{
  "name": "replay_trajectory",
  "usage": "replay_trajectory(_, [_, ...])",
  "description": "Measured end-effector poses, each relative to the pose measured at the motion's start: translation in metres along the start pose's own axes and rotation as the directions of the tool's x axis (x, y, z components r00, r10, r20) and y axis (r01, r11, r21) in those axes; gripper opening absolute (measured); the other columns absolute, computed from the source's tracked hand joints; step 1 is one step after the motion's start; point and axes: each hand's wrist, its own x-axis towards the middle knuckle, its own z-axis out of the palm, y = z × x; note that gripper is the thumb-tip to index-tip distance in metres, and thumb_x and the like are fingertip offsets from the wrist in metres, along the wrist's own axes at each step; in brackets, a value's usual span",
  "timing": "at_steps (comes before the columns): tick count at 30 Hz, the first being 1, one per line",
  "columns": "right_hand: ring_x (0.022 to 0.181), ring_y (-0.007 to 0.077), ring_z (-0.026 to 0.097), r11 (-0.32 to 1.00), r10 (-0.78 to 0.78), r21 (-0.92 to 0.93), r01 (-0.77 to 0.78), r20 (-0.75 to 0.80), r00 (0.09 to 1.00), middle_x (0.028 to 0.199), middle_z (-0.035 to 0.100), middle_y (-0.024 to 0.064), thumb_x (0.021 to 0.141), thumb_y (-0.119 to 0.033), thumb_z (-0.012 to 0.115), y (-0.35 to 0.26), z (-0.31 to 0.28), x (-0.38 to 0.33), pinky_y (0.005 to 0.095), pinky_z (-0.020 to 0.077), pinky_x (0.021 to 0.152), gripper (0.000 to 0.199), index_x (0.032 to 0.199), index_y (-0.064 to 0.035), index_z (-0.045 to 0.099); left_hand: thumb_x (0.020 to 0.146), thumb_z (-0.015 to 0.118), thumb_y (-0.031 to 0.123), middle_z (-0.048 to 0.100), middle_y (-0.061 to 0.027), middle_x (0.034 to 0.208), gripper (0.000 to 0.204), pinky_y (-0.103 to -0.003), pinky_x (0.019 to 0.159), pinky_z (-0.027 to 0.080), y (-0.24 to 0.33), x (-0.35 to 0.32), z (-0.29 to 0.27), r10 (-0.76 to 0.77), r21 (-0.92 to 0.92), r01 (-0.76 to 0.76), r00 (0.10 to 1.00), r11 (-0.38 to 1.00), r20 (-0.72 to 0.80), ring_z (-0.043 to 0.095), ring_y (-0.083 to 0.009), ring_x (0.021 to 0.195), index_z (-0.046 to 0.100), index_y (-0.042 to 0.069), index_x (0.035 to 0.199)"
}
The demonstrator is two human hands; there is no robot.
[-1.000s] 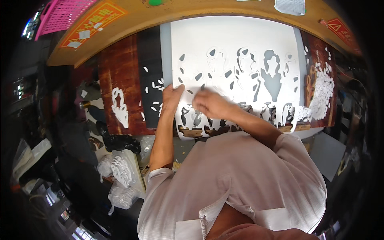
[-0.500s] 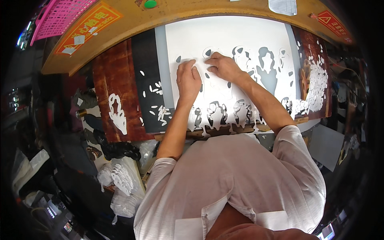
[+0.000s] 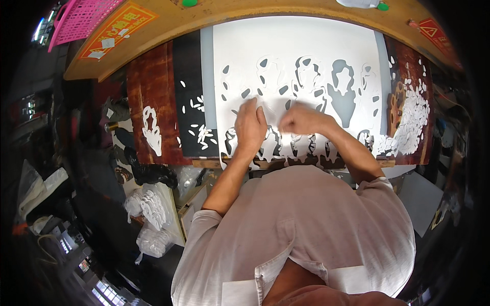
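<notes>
Left hand [image 3: 251, 126] flat, open on white sheet [image 3: 286, 56]; right hand [image 3: 301, 120] beside it, blurred, grip unclear.

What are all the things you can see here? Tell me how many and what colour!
cut-out sheet: one, white, middle of the bench, under both hands
loose cut pieces: a heap, white, right of the sheet
small scraps: many, white, on the dark board left of the sheet
basket: one, pink, top left
stacked shapes: one pile, white, lower left
left hand: one, flat on the sheet
right hand: one, blurred, on the sheet
</notes>
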Motion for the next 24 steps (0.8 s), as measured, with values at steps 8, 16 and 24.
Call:
replay_trajectory(8, [0.102, 0.0331, 0.069, 0.897, -0.105, -0.443, -0.006, -0.225, 0.969, 0.108, 0.069, 0.0125, 0.092, -0.011, 0.072, 0.017, 0.011, 0.036, 0.0452, 0.0577, 0.084, 0.027, 0.118, -0.0128, 0.080, 0.101, 0.052, 0.002, 0.065, -0.0305, 0.114, 0.035, -0.050, 0.094, 0.053, -0.004, -0.007, 0.024, -0.226, -0.092, 0.233, 0.971, 0.968, 0.081, 0.064, -0.0458, 0.105, 0.065, -0.009, 0.131])
replay_trajectory(16, [0.104, 0.0343, 0.069, 0.911, -0.174, -0.405, 0.081, -0.199, 0.964, 0.109, 0.068, 0.0145, 0.086, -0.011, 0.079, 0.018, -0.002, 0.041, 0.0453, 0.0576, 0.087, 0.023, 0.109, -0.0080, 0.079, 0.099, 0.055, 0.001, 0.061, -0.0276, 0.109, 0.036, -0.049, 0.090, 0.053, -0.001, -0.020, 0.033, -0.034, 0.001, 0.034, 0.997, 0.999, -0.075, 0.064, -0.0440, 0.099, 0.063, -0.007, 0.134])
replay_trajectory(24, [0.106, 0.0358, 0.067, 0.897, -0.087, -0.436, 0.067, -0.027, 0.996, 0.106, 0.067, 0.0165, 0.085, -0.009, 0.079, 0.006, -0.014, 0.051, 0.0455, 0.0562, 0.090, 0.016, 0.100, -0.0045, 0.076, 0.097, 0.063, 0.006, 0.060, -0.0239, 0.107, 0.045, -0.047, 0.084, 0.054, 0.005, -0.023, 0.039, -0.097, 0.004, 0.098, 0.991, 0.995, -0.090, 0.063, -0.0391, 0.092, 0.060, -0.005, 0.140])
